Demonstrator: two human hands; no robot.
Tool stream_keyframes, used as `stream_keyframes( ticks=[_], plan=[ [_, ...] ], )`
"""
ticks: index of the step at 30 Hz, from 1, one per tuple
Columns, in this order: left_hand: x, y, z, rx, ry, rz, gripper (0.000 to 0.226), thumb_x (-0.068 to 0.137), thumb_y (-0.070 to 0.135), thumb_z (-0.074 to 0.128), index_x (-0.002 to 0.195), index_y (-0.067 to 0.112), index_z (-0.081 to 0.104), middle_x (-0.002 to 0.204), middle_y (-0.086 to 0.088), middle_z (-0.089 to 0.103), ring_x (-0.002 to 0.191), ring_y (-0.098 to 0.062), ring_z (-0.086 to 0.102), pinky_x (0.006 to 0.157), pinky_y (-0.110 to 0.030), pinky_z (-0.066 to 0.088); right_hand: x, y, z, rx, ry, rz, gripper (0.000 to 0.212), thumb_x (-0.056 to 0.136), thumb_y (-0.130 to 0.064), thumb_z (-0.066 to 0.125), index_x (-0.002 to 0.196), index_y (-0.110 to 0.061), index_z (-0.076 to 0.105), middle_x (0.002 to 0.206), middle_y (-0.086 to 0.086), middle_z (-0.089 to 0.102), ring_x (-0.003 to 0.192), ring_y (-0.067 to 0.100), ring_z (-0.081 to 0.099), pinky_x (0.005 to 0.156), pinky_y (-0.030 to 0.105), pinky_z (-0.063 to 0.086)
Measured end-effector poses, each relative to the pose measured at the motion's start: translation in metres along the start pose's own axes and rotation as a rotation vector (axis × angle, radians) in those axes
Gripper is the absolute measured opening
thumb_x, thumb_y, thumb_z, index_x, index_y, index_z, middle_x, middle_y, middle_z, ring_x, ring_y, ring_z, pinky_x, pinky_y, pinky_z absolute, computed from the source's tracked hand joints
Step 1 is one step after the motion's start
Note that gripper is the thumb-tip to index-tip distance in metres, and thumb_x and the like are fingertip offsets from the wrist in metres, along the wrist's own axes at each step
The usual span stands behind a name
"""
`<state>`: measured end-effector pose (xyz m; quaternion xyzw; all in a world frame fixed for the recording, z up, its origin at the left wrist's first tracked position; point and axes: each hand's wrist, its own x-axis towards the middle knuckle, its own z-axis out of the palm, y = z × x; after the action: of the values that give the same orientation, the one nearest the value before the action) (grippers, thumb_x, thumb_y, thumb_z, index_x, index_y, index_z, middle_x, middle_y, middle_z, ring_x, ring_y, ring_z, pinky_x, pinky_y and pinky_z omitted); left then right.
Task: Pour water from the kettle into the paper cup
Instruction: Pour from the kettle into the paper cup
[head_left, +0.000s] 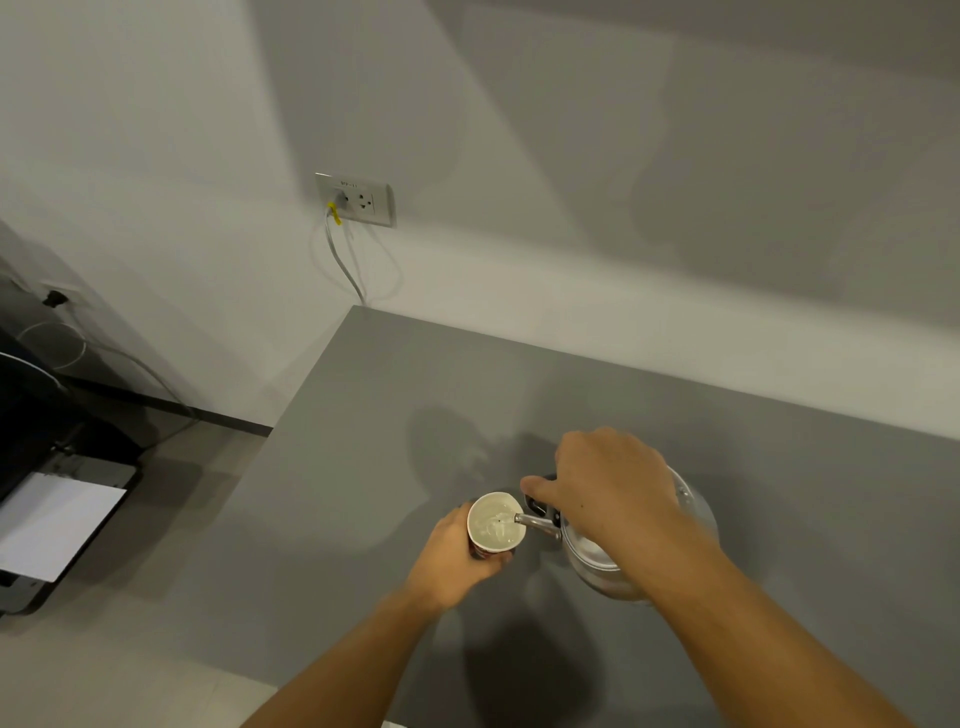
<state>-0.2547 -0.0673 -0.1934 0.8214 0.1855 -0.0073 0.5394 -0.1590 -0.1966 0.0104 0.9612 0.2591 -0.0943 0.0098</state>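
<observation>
grey bench (363, 426) seen from above, its far edge against a pale wall (156, 130), with two bare forearms reaching in from the bottom of the view. near the middle of the bench, the left hand (457, 556) is wrapped around the side of a paper cup (493, 525), fingers closed on it from the left and below. the cup stands upright, white inside with a red band low on its outside, and pale liquid shows within. just to its right, the right hand (608, 493) is closed over the dark handle of a silver metal kettle (597, 561), gripping it from above. the kettle is tipped to the left, and its thin spout (535, 522) reaches over the cup's rim, with the tip above the liquid. whether the kettle's base touches the bench cannot be told. on the wall behind, a double power socket (356, 198) holds one plug with a yellow tag, and a grey cable (343, 260) hangs from it down behind the bench's corner. at the far left, lower than the bench, sits a black printer (31, 436) with a white sheet of paper (52, 525) in its tray
</observation>
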Motion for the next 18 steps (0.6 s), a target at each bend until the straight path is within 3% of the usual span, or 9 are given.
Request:
stream_keyframes(
  ticks=[6, 11, 18],
  plan=[
    [-0.0003, 0.0001, -0.0005, -0.012, 0.001, -0.008, 0.065, 0.076, 0.027, 0.090, 0.134, 0.022, 0.062, 0.127, 0.006, 0.071, 0.119, -0.013, 0.066, 0.105, -0.039, 0.053, 0.0003, -0.0006, 0.0010, 0.003, 0.006, 0.008, 0.048, 0.083, -0.054, 0.061, 0.052, -0.021, 0.043, 0.056, -0.001, 0.045, 0.056, 0.019, 0.050, 0.053, 0.030, 0.037],
    [-0.0002, 0.0001, -0.0001, -0.018, -0.001, -0.003, 0.065, 0.076, 0.026, 0.089, 0.135, 0.023, 0.062, 0.128, 0.005, 0.071, 0.120, -0.014, 0.066, 0.106, -0.041, 0.052, -0.0007, -0.0001, -0.0008, 0.004, 0.008, 0.018, 0.048, 0.082, -0.054, 0.062, 0.053, -0.021, 0.043, 0.058, -0.001, 0.045, 0.050, 0.015, 0.040, 0.047, 0.028, 0.029],
    [-0.0003, 0.0006, -0.0003, -0.008, -0.007, 0.006, 0.066, 0.078, 0.026, 0.089, 0.137, 0.023, 0.061, 0.131, 0.005, 0.070, 0.122, -0.014, 0.064, 0.108, -0.040, 0.050, -0.0043, -0.0010, -0.0047, 0.014, -0.001, 0.020, 0.048, 0.083, -0.054, 0.062, 0.053, -0.020, 0.046, 0.059, -0.001, 0.048, 0.058, 0.020, 0.052, 0.054, 0.030, 0.038]
  ],
)
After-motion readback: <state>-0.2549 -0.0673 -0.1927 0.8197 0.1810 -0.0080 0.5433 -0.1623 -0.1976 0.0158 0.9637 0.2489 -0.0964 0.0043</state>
